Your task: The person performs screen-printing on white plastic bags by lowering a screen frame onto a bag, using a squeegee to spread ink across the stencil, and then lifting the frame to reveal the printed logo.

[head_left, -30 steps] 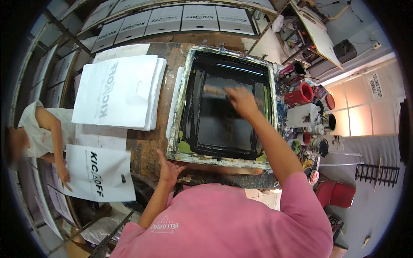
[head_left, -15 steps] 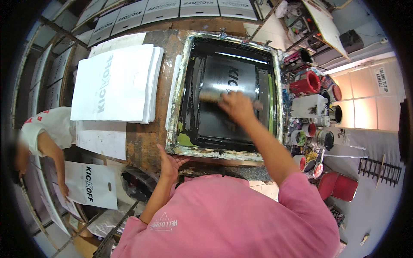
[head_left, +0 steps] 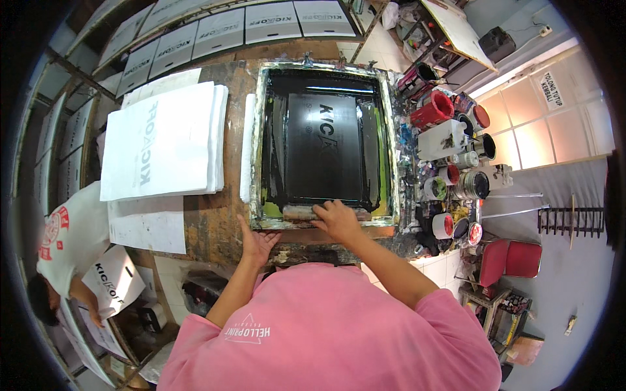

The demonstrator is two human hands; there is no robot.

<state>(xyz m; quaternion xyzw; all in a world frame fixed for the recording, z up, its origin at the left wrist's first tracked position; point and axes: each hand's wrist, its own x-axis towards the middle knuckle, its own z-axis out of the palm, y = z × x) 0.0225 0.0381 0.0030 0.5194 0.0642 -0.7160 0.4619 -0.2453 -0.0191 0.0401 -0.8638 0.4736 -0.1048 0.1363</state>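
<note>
In front of me lies a screen-printing frame [head_left: 393, 163], its rim crusted with dried ink. Through its mesh [head_left: 321, 173], wet with black ink, part of a printed design shows. My right hand [head_left: 337, 220] grips a wooden squeegee [head_left: 301, 212] from above, at the near end inside the frame. The squeegee lies crosswise, its blade hidden. Just outside the frame's near left corner is my left hand [head_left: 258, 242], palm turned up, fingers spread and holding nothing. Left of the frame, a stack of white printed bags [head_left: 156, 143] sits on the ink-stained worktable [head_left: 203, 225].
Several ink cans, among them a red can [head_left: 432, 109], and a white jug [head_left: 443, 141] crowd the table's right side. Beyond stands a red chair [head_left: 521, 259]. At the left a co-worker [head_left: 78, 234] bends over a printed bag [head_left: 112, 279]. Racks with printed bags [head_left: 270, 23] line the back.
My right hand has drawn the squeegee from mid-screen to the near end of the frame. My left hand stays beside the corner. The co-worker has bent lower with the bag. The view has shifted slightly.
</note>
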